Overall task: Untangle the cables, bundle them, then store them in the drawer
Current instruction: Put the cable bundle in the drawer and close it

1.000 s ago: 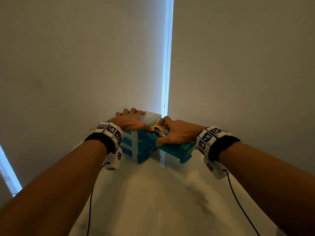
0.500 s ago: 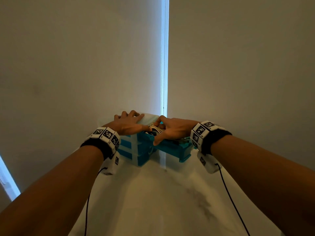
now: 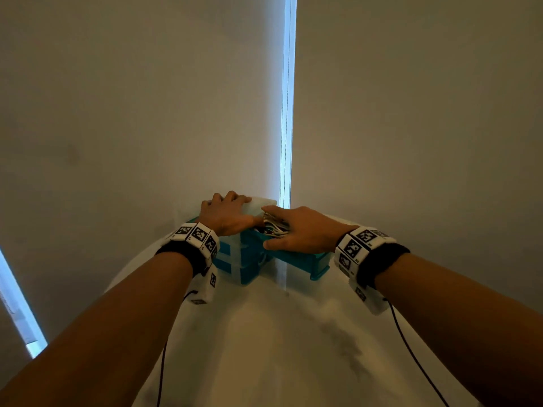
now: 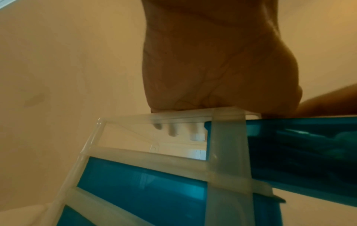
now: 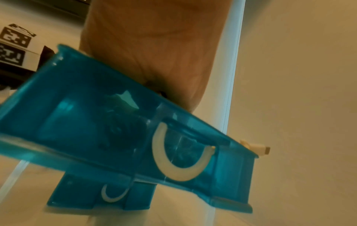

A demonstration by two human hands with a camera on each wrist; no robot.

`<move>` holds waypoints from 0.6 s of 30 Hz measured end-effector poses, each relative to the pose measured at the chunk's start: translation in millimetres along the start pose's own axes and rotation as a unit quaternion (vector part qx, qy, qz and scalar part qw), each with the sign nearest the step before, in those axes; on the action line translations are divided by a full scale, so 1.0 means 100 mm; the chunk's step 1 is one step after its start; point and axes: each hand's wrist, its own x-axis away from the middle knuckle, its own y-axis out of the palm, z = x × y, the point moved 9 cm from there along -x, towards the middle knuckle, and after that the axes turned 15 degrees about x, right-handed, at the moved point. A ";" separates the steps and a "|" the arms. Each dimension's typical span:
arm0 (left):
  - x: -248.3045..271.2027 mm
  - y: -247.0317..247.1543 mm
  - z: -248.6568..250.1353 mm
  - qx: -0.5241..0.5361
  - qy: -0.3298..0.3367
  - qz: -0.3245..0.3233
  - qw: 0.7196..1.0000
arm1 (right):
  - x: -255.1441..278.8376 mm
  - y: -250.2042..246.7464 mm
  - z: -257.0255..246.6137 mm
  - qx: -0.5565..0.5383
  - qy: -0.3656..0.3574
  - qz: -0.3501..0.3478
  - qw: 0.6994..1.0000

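Presently, the contents of this corner are standing as follows:

- My left hand point(image 3: 227, 214) is resting palm-down on the frosted top of the small translucent plastic drawer cabinet point(image 3: 235, 270), fingers spread fairly flat over its far edge, thumb reaching toward the open drawer.
- My right hand point(image 3: 296, 230) is lying across the pulled-out teal translucent plastic drawer point(image 3: 305, 261), fingers extended and pressing down on the bundle; they are not curling round anything that I can make out.
- The coiled bundle of pale and dark cables point(image 3: 274, 226) is sitting inside that top drawer, between my two hands, partly covered by my right fingers.
- A white cable plug point(image 5: 259, 149) is poking out over the drawer's right corner in the right wrist view.
- The drawer's pale curved handle point(image 5: 178, 160) is hanging on its front; a lower drawer's handle point(image 5: 112, 195) is showing beneath.
- The white marbled tabletop point(image 3: 264, 348) is carrying the cabinet, close against the beige wall point(image 3: 147, 113).
- A bright vertical strip point(image 3: 287, 98) is running down the wall behind the cabinet.
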 end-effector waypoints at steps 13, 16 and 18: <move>-0.04 -0.01 0.07 -0.015 -0.017 0.059 0.998 | -0.21 0.12 0.00 0.043 0.055 -0.039 0.997; -0.05 -0.01 0.04 -0.020 -0.017 0.062 0.998 | -0.16 0.10 0.00 0.004 0.051 -0.015 0.999; -0.04 -0.01 0.03 -0.019 -0.015 0.063 0.998 | -0.11 0.02 0.03 -0.018 0.053 0.022 0.998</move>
